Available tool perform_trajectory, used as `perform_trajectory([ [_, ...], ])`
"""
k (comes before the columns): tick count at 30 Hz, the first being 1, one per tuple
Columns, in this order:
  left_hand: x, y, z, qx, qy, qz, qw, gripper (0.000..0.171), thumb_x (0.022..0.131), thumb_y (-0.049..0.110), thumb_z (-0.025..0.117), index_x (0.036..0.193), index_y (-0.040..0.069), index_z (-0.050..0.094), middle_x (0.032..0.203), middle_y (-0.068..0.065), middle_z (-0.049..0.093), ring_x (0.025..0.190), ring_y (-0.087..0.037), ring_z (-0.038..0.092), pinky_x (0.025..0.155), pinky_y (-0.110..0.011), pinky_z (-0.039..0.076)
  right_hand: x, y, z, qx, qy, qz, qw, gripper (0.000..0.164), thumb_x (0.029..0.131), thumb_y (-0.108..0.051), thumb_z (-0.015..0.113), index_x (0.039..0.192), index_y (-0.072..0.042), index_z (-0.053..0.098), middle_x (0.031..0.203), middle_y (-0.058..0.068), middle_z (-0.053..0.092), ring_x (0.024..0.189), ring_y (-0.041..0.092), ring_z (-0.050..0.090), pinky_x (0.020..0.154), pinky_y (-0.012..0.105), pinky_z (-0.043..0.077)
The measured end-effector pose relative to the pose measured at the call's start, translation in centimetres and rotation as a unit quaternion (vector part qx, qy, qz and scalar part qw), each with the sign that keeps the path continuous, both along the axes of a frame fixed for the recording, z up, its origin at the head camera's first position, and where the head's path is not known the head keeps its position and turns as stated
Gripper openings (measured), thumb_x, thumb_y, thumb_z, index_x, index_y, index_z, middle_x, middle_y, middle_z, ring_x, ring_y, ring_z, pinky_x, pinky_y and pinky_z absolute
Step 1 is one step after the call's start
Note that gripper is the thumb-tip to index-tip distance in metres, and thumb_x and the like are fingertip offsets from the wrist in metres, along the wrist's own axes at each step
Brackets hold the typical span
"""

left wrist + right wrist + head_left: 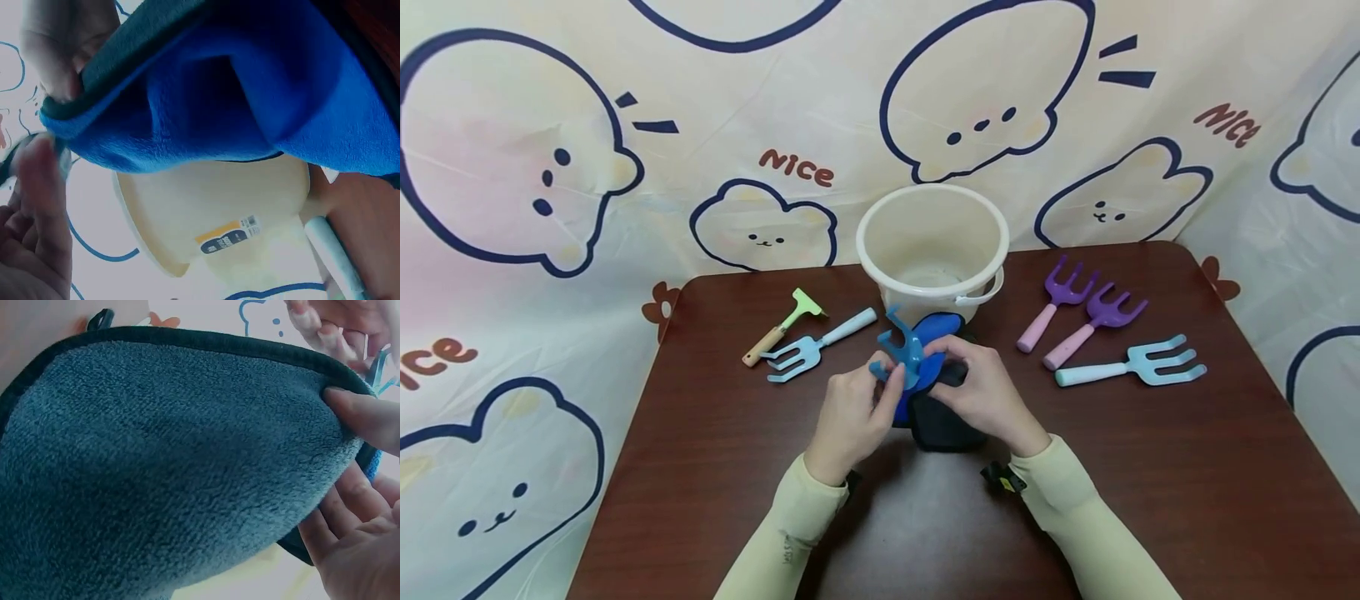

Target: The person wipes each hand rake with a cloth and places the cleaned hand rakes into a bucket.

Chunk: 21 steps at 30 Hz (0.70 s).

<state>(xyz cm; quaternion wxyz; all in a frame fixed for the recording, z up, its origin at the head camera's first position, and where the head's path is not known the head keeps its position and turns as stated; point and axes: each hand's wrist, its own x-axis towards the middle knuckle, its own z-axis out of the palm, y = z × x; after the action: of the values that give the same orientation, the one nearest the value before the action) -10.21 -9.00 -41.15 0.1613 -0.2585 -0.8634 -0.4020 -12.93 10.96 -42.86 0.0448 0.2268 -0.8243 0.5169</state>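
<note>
In the head view my left hand (pixel 852 410) pinches a blue hand fork (pixel 910 350) between thumb and fingers, its curved prongs pointing up and left. Most of the fork's handle cannot be seen. My right hand (pixel 988 385) grips the edge of a two-sided cloth (pixel 951 425), bright blue on one face and dark grey on the other. Cloth and fork touch or overlap just in front of the bucket. The right wrist view shows the dark face of the cloth (pixel 175 456) spread wide, thumb on its rim. Its blue face (pixel 250 106) fills the left wrist view.
Behind the hands stands a white bucket (pixel 917 297). To the left lie a green hand tool (pixel 786 325) with a wooden handle and a light blue fork (pixel 820 343). On the right are two purple forks (pixel 1067 292) (pixel 1108 312) and another light blue fork (pixel 1153 364).
</note>
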Motion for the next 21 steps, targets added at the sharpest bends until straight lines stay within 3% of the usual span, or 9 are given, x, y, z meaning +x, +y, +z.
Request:
perform_trajectory([
  [2,0.0,0.1,-0.1,0.004,0.013,0.012,0.9998,0.027,0.102,0.022,0.051,0.077,0.012,0.05,0.054,0.003,0.047,0.045,-0.002,0.04,0.039,-0.02,0.035,0.0,-0.1,-0.2,0.002,0.006,-0.007,1.0,0.034,0.078,-0.012,0.081,0.108,-0.014,0.066,0.107,0.003,0.073,0.095,0.01,0.065,0.091,0.048,0.056],
  [6,0.1,0.2,-0.2,0.062,-0.013,-0.007,0.998,0.027,0.103,0.018,0.048,0.077,0.011,0.052,0.056,0.002,0.056,0.044,0.001,0.048,0.04,-0.015,0.044,0.2,-0.1,-0.4,-0.018,0.007,-0.01,1.0,0.036,0.079,-0.012,0.08,0.111,-0.014,0.064,0.112,0.005,0.072,0.098,0.012,0.065,0.093,0.05,0.054],
  [13,-0.3,-0.2,0.0,0.199,-0.062,-0.049,0.9768,0.025,0.101,0.003,0.047,0.078,0.002,0.055,0.055,-0.01,0.061,0.039,-0.009,0.054,0.035,-0.022,0.048,0.2,-0.1,-0.6,-0.04,0.008,0.031,0.999,0.035,0.088,-0.007,0.07,0.121,-0.008,0.057,0.115,0.013,0.07,0.099,0.016,0.064,0.094,0.052,0.053],
  [16,-0.2,-0.4,0.2,0.216,-0.069,-0.052,0.9727,0.023,0.101,0.0,0.047,0.079,0.0,0.056,0.055,-0.012,0.061,0.039,-0.013,0.055,0.034,-0.024,0.049,0.3,-0.3,-0.8,-0.034,0.029,0.061,0.997,0.037,0.09,-0.001,0.065,0.125,-0.005,0.052,0.117,0.015,0.068,0.101,0.017,0.061,0.095,0.053,0.051],
  [21,-0.1,-0.9,0.7,0.216,-0.062,-0.043,0.9734,0.023,0.101,0.002,0.048,0.079,0.002,0.057,0.054,-0.01,0.061,0.038,-0.017,0.054,0.034,-0.024,0.048,0.3,-0.8,-1.2,-0.037,0.064,0.103,0.992,0.039,0.091,0.004,0.06,0.128,0.0,0.046,0.123,0.019,0.063,0.105,0.019,0.059,0.095,0.054,0.051],
])
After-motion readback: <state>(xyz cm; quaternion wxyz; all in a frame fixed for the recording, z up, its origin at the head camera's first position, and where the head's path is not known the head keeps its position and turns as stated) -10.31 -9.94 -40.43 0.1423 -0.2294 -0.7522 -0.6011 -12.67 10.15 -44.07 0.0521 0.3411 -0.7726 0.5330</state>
